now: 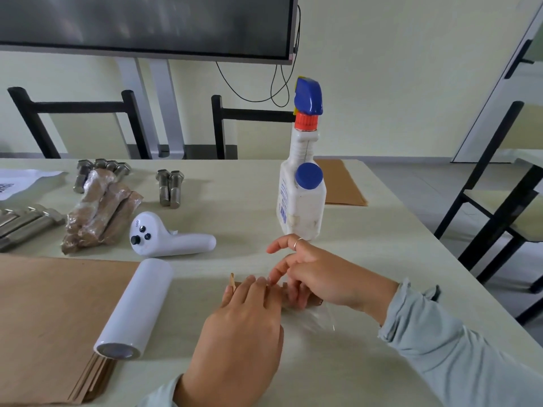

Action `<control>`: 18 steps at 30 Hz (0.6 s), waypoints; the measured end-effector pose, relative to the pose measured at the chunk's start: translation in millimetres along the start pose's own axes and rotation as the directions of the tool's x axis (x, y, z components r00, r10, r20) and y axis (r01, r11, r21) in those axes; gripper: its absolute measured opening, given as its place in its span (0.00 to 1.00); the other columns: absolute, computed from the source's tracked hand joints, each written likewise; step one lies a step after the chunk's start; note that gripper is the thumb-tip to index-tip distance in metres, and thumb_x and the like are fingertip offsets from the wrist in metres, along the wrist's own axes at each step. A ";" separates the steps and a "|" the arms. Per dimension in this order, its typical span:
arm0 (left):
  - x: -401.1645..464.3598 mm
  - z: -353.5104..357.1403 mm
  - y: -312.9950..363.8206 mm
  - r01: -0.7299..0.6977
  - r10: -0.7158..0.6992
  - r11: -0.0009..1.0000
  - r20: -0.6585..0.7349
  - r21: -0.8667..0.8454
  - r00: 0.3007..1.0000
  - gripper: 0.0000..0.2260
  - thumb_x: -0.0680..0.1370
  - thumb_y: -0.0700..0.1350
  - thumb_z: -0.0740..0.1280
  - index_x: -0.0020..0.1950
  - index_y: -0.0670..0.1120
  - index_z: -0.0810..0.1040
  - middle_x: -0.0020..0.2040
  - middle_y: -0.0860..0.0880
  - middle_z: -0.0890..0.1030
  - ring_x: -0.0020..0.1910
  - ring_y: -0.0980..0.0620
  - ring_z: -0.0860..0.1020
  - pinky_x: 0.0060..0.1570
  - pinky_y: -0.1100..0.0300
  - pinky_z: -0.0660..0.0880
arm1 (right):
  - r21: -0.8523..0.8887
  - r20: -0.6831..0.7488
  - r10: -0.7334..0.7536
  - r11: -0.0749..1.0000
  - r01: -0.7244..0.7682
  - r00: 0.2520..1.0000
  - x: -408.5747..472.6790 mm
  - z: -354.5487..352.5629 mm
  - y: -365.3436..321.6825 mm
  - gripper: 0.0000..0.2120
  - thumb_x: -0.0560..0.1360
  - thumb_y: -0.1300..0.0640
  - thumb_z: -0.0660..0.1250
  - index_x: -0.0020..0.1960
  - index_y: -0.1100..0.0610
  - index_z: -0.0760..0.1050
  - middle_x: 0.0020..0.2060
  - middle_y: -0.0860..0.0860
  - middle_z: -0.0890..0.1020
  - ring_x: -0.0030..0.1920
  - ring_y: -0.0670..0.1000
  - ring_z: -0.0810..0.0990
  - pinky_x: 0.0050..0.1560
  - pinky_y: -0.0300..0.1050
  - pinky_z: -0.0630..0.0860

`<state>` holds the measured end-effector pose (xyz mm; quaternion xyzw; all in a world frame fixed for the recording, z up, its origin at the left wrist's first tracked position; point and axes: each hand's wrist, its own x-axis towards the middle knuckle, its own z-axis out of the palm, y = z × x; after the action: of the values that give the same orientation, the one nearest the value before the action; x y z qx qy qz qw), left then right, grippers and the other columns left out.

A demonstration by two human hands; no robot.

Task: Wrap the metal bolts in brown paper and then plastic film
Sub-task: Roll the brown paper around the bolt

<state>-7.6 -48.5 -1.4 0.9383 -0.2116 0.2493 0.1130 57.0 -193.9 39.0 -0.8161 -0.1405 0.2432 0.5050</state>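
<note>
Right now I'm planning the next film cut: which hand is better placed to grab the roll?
Probably left: the left hand lies nearer the film roll; the right hand is farther, fingering the film.

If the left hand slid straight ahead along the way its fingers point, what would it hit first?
Probably the spray bottle. The left hand lies flat on the paper-wrapped bolt, fingers pointing up-table and slightly right; bare table lies between. Depth is unclear, so it might pass just left.
</note>
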 end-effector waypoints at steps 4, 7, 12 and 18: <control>0.0 2.6 2.1 0.000 0.000 1.000 0.021 0.030 1.000 0.19 0.66 0.41 0.54 0.40 0.42 0.84 0.38 0.47 0.83 0.40 0.49 0.83 0.33 0.59 0.79 | -0.121 -0.212 0.000 0.992 -0.026 0.977 -7.1 -16.7 1.7 0.12 0.77 0.61 0.55 0.53 0.46 0.69 0.42 0.46 0.81 0.31 0.45 0.76 0.31 0.37 0.73; -0.9 2.6 2.8 0.020 -0.022 0.999 0.049 0.037 0.999 0.19 0.66 0.41 0.54 0.41 0.41 0.84 0.39 0.46 0.83 0.41 0.48 0.83 0.34 0.58 0.80 | -0.533 -0.213 0.012 0.836 -0.126 0.977 -26.0 -37.7 12.3 0.07 0.77 0.53 0.60 0.49 0.40 0.69 0.43 0.43 0.78 0.36 0.41 0.76 0.38 0.35 0.73; 0.0 0.6 1.4 0.049 -0.048 0.999 0.116 -0.002 0.992 0.18 0.66 0.41 0.53 0.39 0.42 0.84 0.39 0.46 0.82 0.41 0.48 0.83 0.35 0.60 0.80 | -0.393 -0.127 0.058 0.914 -0.104 0.990 -33.2 -20.7 25.6 0.17 0.69 0.58 0.72 0.49 0.39 0.71 0.38 0.42 0.77 0.33 0.37 0.74 0.39 0.34 0.73; 1.4 -10.3 -1.3 0.110 -0.096 0.986 0.110 -0.127 0.989 0.19 0.65 0.42 0.53 0.41 0.43 0.83 0.39 0.48 0.81 0.41 0.50 0.81 0.30 0.64 0.77 | -0.315 -0.217 -0.013 0.947 -0.058 0.976 -36.0 -20.3 19.1 0.08 0.66 0.58 0.73 0.42 0.48 0.79 0.29 0.38 0.77 0.29 0.37 0.72 0.33 0.31 0.69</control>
<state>-10.3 -44.5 8.0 0.9500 -0.1845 0.1798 0.1766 37.3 -235.0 38.7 -0.9103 -0.1128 0.1326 0.3755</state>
